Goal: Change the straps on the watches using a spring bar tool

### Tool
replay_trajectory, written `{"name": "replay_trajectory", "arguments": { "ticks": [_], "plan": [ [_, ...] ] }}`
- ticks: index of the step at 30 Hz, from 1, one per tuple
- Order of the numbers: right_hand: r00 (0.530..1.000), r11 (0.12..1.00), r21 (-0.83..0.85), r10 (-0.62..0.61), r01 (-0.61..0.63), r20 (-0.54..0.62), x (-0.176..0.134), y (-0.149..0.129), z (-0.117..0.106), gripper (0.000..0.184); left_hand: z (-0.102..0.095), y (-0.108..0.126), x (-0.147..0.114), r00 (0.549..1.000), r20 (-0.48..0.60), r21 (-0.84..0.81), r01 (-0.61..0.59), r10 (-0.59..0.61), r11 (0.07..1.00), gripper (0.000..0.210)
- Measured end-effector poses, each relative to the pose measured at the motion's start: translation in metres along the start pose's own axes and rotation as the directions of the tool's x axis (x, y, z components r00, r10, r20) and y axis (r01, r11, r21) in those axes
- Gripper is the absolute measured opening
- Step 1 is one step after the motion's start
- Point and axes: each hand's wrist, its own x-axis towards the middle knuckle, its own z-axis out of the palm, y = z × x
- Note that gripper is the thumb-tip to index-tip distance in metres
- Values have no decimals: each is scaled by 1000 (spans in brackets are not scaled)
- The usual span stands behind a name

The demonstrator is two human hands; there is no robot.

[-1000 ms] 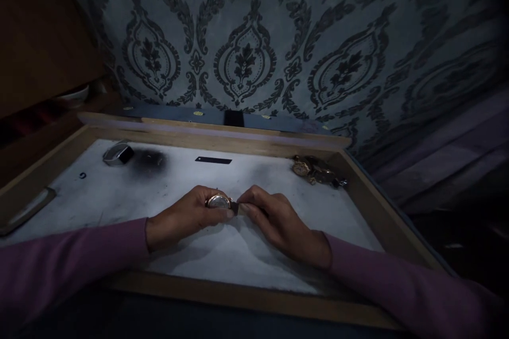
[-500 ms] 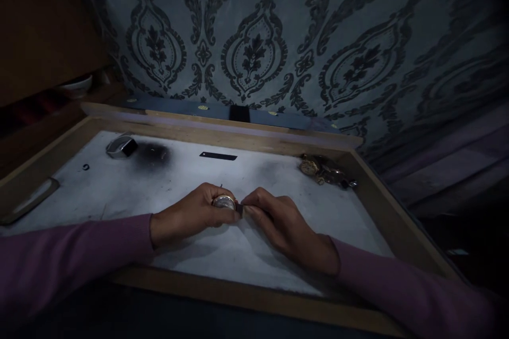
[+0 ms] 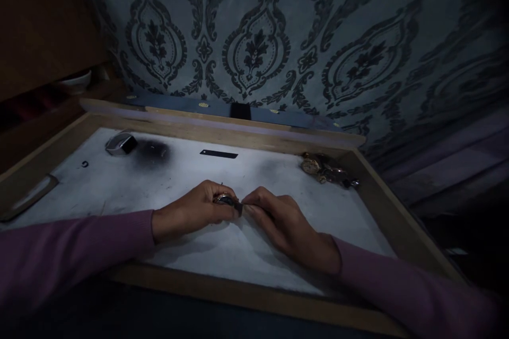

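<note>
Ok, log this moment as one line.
left hand: holding watch | right hand: gripping strap | black strip: flat in tray, beyond hands

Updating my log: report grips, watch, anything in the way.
Left grip holding watch. Right grip pinching dark strap beside it. Black strip and watch pile farther off, not in the way.

Dim, bluish light; soft shadow below the right hand (image 3: 288, 226); right corners nearly black, edges stretched

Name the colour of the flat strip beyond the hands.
The flat strip is black, with a pale dot at one end; see the head view.
</note>
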Motion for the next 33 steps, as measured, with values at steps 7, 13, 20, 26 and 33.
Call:
{"name": "replay_trajectory", "arguments": {
  "ticks": [7,13,20,26,33],
  "plan": [
    [998,998,14,66,-66,17,1,0,-2,12,-3,-2,3,999,22,9,-28,27,1000,14],
    [977,969,119,212,-215,38,2,-2,-1,10,-3,-1,3,999,32,44,-42,40,998,15],
    [933,846,400,354,-352,71,7,-4,3,13,-5,-5,6,996,39,84,-81,78,993,14],
    [864,718,508,490,-476,117,8,-6,5,19,-6,-4,5,996,50,122,-78,72,989,12],
    [818,641,566,565,-519,109,12,-8,6,16,-6,-5,7,997,52,83,-65,60,994,15]
  ]
}}
